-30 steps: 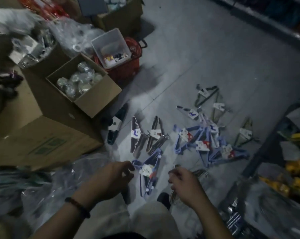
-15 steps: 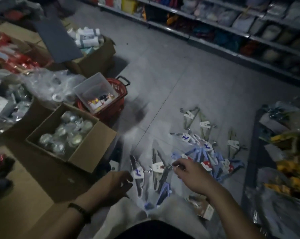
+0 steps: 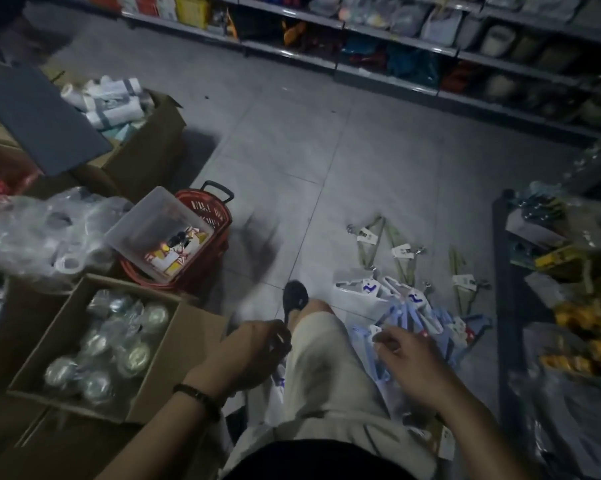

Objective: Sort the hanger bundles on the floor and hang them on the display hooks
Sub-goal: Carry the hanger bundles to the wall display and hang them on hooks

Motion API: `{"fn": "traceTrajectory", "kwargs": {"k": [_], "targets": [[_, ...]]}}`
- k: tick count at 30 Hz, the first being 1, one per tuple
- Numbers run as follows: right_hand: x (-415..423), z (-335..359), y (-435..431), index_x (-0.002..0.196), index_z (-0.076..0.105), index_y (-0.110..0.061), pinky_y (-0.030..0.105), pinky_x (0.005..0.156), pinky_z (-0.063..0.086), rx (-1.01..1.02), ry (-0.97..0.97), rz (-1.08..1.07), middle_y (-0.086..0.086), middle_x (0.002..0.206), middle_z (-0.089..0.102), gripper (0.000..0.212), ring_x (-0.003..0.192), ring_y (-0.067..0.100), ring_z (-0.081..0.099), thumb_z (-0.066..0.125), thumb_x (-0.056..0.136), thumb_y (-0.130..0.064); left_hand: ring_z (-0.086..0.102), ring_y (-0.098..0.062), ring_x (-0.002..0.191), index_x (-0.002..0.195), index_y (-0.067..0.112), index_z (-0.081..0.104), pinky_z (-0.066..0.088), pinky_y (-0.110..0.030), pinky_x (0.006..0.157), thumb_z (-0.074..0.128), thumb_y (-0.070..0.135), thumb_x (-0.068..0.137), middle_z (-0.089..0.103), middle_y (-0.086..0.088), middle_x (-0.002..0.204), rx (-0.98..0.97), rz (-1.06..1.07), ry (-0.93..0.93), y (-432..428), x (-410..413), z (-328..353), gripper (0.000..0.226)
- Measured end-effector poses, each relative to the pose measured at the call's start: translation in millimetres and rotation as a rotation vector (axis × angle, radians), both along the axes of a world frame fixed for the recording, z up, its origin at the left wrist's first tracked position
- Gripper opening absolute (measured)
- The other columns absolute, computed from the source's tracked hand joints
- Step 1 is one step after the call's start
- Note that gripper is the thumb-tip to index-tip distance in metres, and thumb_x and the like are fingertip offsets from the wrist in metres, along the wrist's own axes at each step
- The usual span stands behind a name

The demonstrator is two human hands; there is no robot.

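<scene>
Hanger bundles (image 3: pixel 427 317) fanned on floor (image 3: pixel 292 150), right of knee (image 3: pixel 318 308). Left hand (image 3: pixel 254 351) curled, right hand (image 3: pixel 406 358) curled over blue ones (grip on anything unclear, both). Likely light, stiff plastic; take by hook necks.

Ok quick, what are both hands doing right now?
Left hand: curled; contents cannot be told.
Right hand: curled over the pale blue plastic hangers; grip cannot be told.

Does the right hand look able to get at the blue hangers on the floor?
Probably yes. The right hand hangs just over the blue hangers, on their side of the person's leg, with nothing visible between them.
</scene>
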State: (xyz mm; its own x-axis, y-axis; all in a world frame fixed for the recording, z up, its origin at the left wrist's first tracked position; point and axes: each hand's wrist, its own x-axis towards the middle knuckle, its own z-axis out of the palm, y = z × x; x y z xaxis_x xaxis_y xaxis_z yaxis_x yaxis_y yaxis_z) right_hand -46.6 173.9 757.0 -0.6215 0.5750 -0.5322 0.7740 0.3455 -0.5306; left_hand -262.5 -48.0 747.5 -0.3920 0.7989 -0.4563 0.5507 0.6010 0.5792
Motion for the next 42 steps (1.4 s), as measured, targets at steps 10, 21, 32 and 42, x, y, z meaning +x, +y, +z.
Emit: {"fn": "traceTrajectory", "kwargs": {"k": [10,21,32,42], "targets": [[-250,-71,159,0.117,0.059,-0.033,0.032,0.090,0.053,-0.136,0.022,-0.075,-0.005,0.107,0.072,0.019,0.102,0.017,0.070,0.066,0.100,-0.036,0.069,-0.007,0.096,0.121,0.031,0.069,0.059,-0.032,0.090,0.060,0.041,0.102,0.074,0.009,0.114,-0.154,-0.026,0.025,154,-236,-45,0.023],[-361,-22,347,0.109,0.069,-0.028,0.029,0.067,0.062,-0.132,0.127,-0.380,-0.003,0.102,0.074,0.011,0.083,0.013,0.073,0.064,0.102,-0.034,0.061,0.007,0.075,0.118,0.028,0.071,0.049,-0.007,0.068,0.063,0.031,0.104,0.067,0.019,0.099,-0.096,-0.314,0.119,406,-431,-10,0.017],[-367,-99,427,0.105,0.067,-0.012,0.017,0.058,0.051,-0.105,-0.078,-1.023,0.002,0.084,0.069,0.010,0.056,-0.001,0.064,0.058,0.106,-0.014,0.067,-0.011,0.101,0.112,0.038,0.058,0.048,-0.024,0.091,0.057,0.048,0.103,0.071,0.002,0.112,-0.338,-1.201,0.095,721,-478,-126,0.013],[-388,-215,476,0.106,0.069,-0.027,0.034,0.078,0.059,-0.254,0.215,-1.732,0.001,0.098,0.076,0.013,0.086,0.018,0.075,0.056,0.103,-0.030,0.069,-0.007,0.094,0.111,0.031,0.070,0.058,-0.030,0.088,0.057,0.043,0.104,0.073,0.012,0.107,-0.381,-1.531,0.207,888,-399,-221,0.018]]}}
